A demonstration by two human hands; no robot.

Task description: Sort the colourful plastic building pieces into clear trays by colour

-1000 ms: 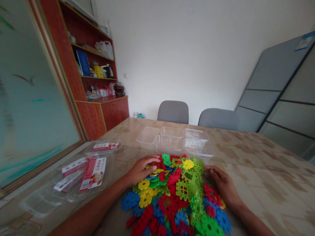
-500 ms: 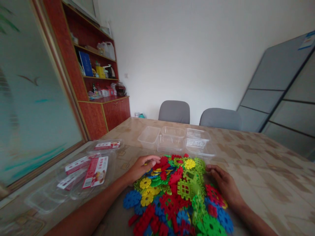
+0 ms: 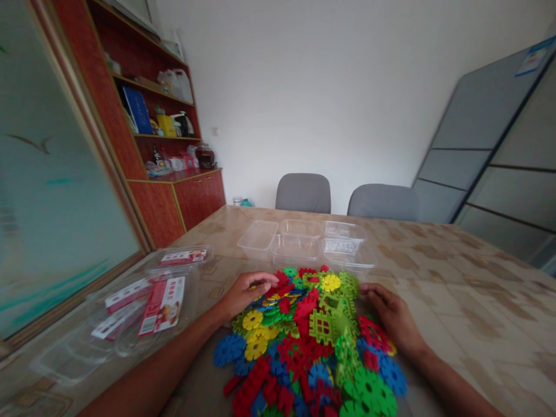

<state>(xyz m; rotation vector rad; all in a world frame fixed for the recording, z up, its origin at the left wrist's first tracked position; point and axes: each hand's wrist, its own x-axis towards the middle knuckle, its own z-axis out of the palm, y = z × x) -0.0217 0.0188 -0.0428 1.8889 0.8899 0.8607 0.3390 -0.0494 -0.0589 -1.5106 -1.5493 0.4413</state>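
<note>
A heap of plastic building pieces lies on the table in front of me, with yellow snowflake discs [image 3: 330, 282], blue discs [image 3: 229, 350], green discs [image 3: 369, 394], red pieces [image 3: 252, 385] and lime square window pieces [image 3: 322, 326]. My left hand [image 3: 247, 294] rests at the heap's far left edge, its fingers loosely stretched over red pieces and holding nothing that I can see. At the right edge, my right hand [image 3: 390, 310] lies on its side, loosely bent fingertips close to the lime pieces. No piece shows in it.
Several clear plastic tubs [image 3: 296, 249] stand beyond the heap. Clear lids [image 3: 186, 295] with red and white labels [image 3: 167, 307] lie to the left on the patterned table [image 3: 438, 278]. Two grey chairs [image 3: 303, 193] are at the far side, and a red wooden cabinet [image 3: 200, 197] stands behind left.
The whole view has shifted slightly, so everything appears a little further left and higher. Both hands keep their places beside the heap, and no piece has visibly moved.
</note>
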